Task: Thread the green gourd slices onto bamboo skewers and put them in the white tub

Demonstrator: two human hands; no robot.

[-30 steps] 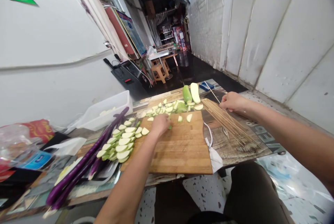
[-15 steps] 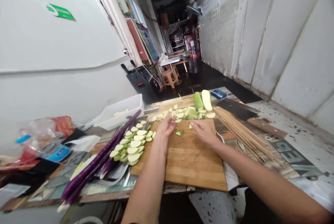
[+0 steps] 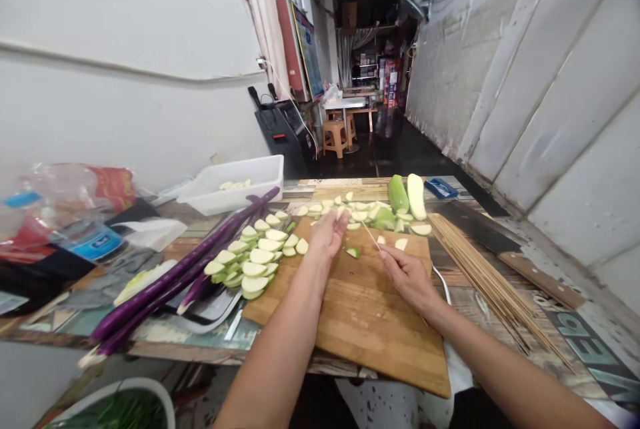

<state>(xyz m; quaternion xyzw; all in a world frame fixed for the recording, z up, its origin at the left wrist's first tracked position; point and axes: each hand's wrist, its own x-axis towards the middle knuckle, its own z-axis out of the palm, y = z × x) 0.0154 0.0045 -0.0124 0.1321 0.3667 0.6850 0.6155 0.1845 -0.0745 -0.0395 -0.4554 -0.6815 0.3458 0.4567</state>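
Observation:
My left hand is closed, fingertips pinching a pale zucchini slice above the far part of the wooden cutting board. My right hand grips a thin bamboo skewer, its tip pointing up and left toward my left hand. A green-skinned zucchini piece lies on the board between the hands, and a pale slice rests near the right hand. Loose slices are spread along the board's far edge. At left, skewered zucchini slices are piled in overlapping rows.
Long purple eggplants lie left of the pile, before a white plastic bin. Right of the board are a bundle of bamboo skewers and a cleaver. Two zucchini halves and a blue packet sit behind.
My right hand has drawn back and down to the right, and its skewer now shows clearly. Slices now show on the board beyond it. The camera view has turned.

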